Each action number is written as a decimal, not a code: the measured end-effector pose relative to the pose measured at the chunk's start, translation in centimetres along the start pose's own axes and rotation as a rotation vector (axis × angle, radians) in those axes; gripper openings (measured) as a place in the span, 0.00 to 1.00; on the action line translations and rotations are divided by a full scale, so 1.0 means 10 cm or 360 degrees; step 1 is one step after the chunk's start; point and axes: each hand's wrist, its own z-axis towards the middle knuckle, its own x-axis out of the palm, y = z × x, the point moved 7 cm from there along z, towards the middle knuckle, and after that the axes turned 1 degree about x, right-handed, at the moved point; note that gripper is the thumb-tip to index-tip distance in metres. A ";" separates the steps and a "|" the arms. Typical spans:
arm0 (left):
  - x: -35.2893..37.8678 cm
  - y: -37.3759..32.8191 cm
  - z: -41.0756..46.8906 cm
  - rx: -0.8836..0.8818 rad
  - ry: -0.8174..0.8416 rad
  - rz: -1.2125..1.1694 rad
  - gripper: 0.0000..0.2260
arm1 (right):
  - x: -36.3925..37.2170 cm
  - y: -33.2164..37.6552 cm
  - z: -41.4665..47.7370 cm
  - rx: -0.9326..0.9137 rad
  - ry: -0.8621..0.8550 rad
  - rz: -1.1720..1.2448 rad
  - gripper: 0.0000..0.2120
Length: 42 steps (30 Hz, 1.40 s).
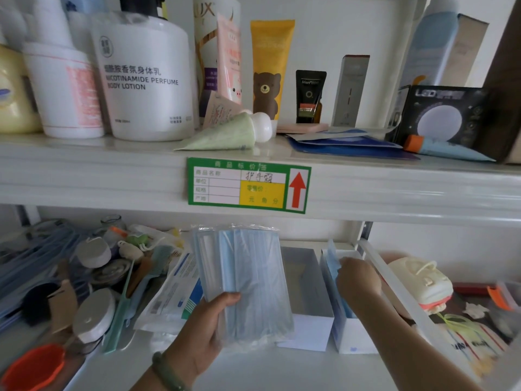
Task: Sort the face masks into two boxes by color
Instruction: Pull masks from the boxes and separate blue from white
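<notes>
A clear plastic pack of light blue face masks (245,280) stands upright in front of the lower shelf, gripped at its bottom edge by the left hand (205,331), thumb across the front. A green bangle (166,372) sits on that wrist. Just behind the pack on the white shelf board (282,371) are two white open-topped boxes side by side. The left box (307,306) looks empty as far as its inside shows. The right box (348,331) holds blue masks (334,266) standing on edge, and the right hand (358,277) reaches into it, fingers pinched on the top of those masks. Left of the boxes lies a sealed white packet (169,294), then combs and round tins. On the shelf edge above, a green price label (248,184) bears a red arrow.
</notes>
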 end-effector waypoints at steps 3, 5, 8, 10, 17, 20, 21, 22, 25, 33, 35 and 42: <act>-0.02 -0.01 -0.01 0.0012 -0.0020 0.0047 0.22 | 0.11 -0.01 -0.02 -0.0029 0.0156 -0.0095 0.13; -0.03 -0.02 -0.02 0.0028 -0.0010 0.0055 0.21 | 0.14 -0.03 -0.01 -0.0031 0.0153 -0.0116 0.15; -0.05 -0.02 -0.02 0.0002 -0.0025 0.0007 0.20 | 0.08 -0.08 0.00 0.0049 0.0025 0.0158 0.20; -0.06 -0.02 -0.02 -0.0002 -0.0039 -0.0009 0.20 | 0.11 -0.12 0.00 0.0129 0.0100 0.0162 0.17; 0.05 0.00 0.00 -0.0037 0.0028 -0.0028 0.22 | 0.20 -0.04 -0.12 0.0101 0.0284 0.0337 0.10; 0.14 -0.04 0.01 0.0015 0.0080 -0.0012 0.22 | -0.13 0.17 -0.29 -0.0043 -0.0078 0.0717 0.19; 0.17 -0.05 0.01 0.0044 0.0078 -0.0004 0.22 | -0.14 0.33 -0.40 -0.0134 0.0041 0.0864 0.20; 0.21 -0.06 0.02 0.0072 0.0074 -0.0006 0.22 | -0.09 0.48 -0.52 -0.0199 0.0238 0.1081 0.20; 0.31 -0.09 0.01 0.0150 0.0040 -0.0050 0.25 | 0.04 0.73 -0.83 -0.0187 0.0565 0.1343 0.16; 0.33 -0.10 0.02 0.0181 0.0106 -0.0053 0.18 | -0.04 0.48 -0.68 -0.0050 0.0213 0.1336 0.10; 0.32 -0.10 0.02 0.0159 0.0112 -0.0053 0.18 | -0.19 0.38 -0.63 -0.0039 0.0039 0.1264 0.27; 0.27 -0.12 0.08 0.0111 0.0176 -0.0135 0.17 | -0.48 0.30 -0.50 -0.0370 -0.0260 0.0474 0.11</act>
